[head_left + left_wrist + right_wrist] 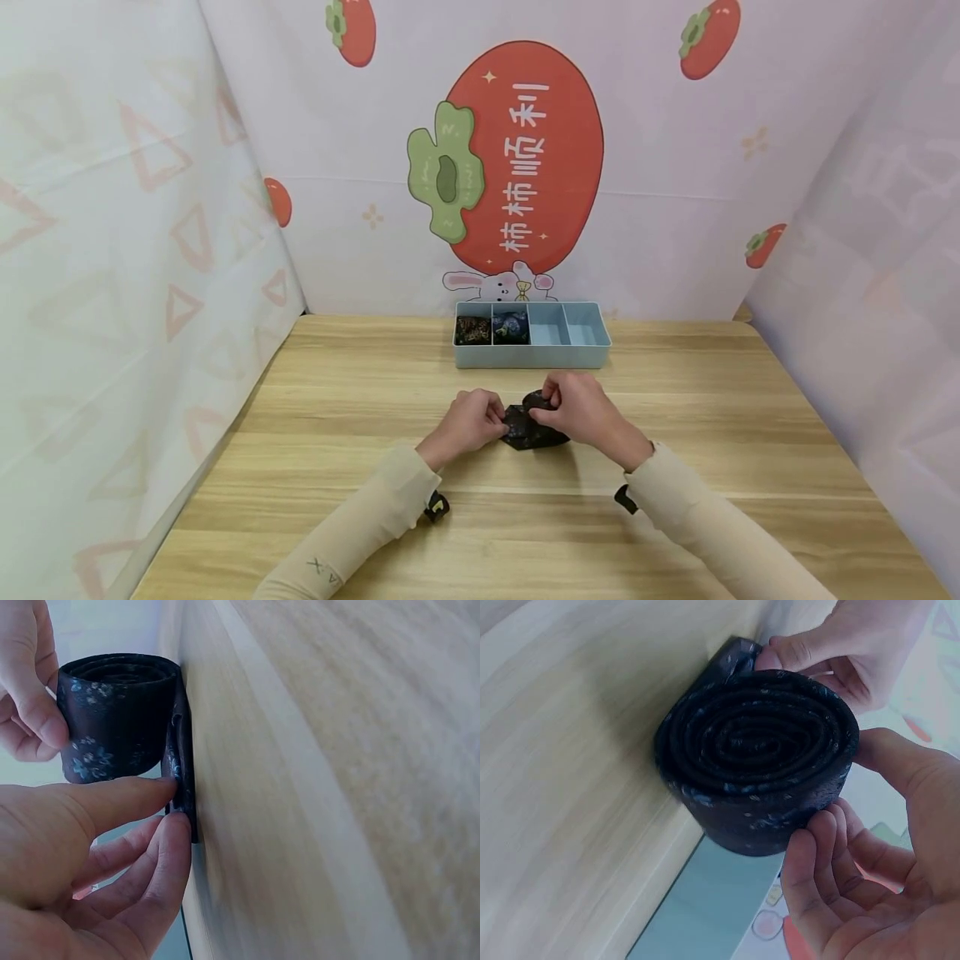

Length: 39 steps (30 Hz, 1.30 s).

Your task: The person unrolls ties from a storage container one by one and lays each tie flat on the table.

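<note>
A dark necktie [525, 427] with small blue and white flowers lies on the table, most of it wound into a roll. The spiral of its layers shows in the right wrist view, where the roll [757, 769] stands on edge. My right hand [588, 412] grips this roll between thumb and fingers from the right side. At the flat outer end of the necktie, my left hand [468, 423] pinches the cloth between thumb and fingertips. In the left wrist view that flat end [180, 761] lies along the tabletop.
Behind the hands stands a light blue box [532, 358] with several compartments. A brown patterned roll [473, 331] fills the leftmost one and a blue patterned roll [511, 327] the one beside it; the two at right are bare. A printed curtain [360, 250] hangs behind the wooden table [360, 367].
</note>
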Tool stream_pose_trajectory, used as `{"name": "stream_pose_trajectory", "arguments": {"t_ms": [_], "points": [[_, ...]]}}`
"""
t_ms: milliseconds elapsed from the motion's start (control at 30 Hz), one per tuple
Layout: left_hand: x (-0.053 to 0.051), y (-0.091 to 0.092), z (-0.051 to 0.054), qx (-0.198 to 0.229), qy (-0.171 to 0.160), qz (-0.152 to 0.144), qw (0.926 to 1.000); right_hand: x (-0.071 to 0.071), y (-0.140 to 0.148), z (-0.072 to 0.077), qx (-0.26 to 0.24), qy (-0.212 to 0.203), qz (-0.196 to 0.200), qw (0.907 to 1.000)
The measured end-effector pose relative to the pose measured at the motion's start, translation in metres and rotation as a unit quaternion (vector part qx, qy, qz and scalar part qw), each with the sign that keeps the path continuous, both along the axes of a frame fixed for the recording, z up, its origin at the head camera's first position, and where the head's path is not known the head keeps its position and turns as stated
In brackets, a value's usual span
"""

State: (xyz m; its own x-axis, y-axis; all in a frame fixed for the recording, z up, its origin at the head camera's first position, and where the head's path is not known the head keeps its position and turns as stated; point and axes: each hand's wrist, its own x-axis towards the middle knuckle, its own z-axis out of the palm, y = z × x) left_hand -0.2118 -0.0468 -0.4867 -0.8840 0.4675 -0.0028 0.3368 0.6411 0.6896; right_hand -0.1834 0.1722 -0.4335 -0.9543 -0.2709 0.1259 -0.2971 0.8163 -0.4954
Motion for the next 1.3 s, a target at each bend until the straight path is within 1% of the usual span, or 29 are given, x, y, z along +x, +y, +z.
{"name": "stream_pose_trajectory", "arguments": {"t_ms": [200, 300, 433, 500, 567, 633, 733, 800, 867, 933, 1067, 1200, 1300], "points": [[0.003, 0.002, 0.002, -0.002, 0.006, -0.001, 1.0, 0.001, 0.02, 0.001, -0.007, -0.012, -0.011, 0.9998], [0.004, 0.004, 0.004, -0.017, 0.012, -0.003, 0.9998, 0.002, 0.03, 0.0, -0.013, -0.019, -0.016, 0.9996], [0.003, 0.01, 0.007, -0.022, 0.023, -0.013, 0.9994, 0.003, 0.042, -0.002, -0.023, -0.024, -0.015, 0.9993], [0.002, 0.012, 0.007, -0.004, 0.022, -0.024, 0.9995, 0.003, 0.045, -0.003, -0.026, -0.027, -0.017, 0.9991], [0.0, 0.014, 0.004, 0.022, 0.005, -0.037, 0.9991, 0.003, 0.048, -0.003, -0.028, -0.03, -0.018, 0.999], [-0.003, 0.014, -0.001, 0.048, -0.016, -0.048, 0.9975, 0.004, 0.049, -0.003, -0.027, -0.034, -0.021, 0.9988], [-0.008, 0.013, -0.011, 0.072, -0.043, -0.054, 0.995, 0.003, 0.05, 0.0, -0.023, -0.033, -0.013, 0.9991], [-0.01, 0.012, -0.014, 0.079, -0.051, -0.053, 0.9942, 0.003, 0.049, 0.003, -0.018, -0.03, -0.008, 0.9994], [-0.012, 0.01, -0.014, 0.081, -0.055, -0.051, 0.9939, 0.001, 0.046, 0.006, -0.013, -0.019, 0.002, 0.9997], [-0.012, 0.009, -0.012, 0.075, -0.057, -0.052, 0.9942, 0.0, 0.042, 0.011, -0.009, -0.012, 0.011, 0.9998], [-0.011, 0.007, -0.008, 0.049, -0.052, -0.056, 0.9959, -0.005, 0.029, 0.016, 0.0, 0.004, 0.046, 0.9989], [-0.01, 0.007, -0.006, 0.028, -0.042, -0.062, 0.9968, -0.006, 0.016, 0.015, 0.016, 0.002, 0.079, 0.9967], [-0.01, 0.007, -0.007, 0.025, -0.033, -0.07, 0.9967, -0.006, 0.012, 0.013, 0.032, -0.001, 0.086, 0.9958]]}}
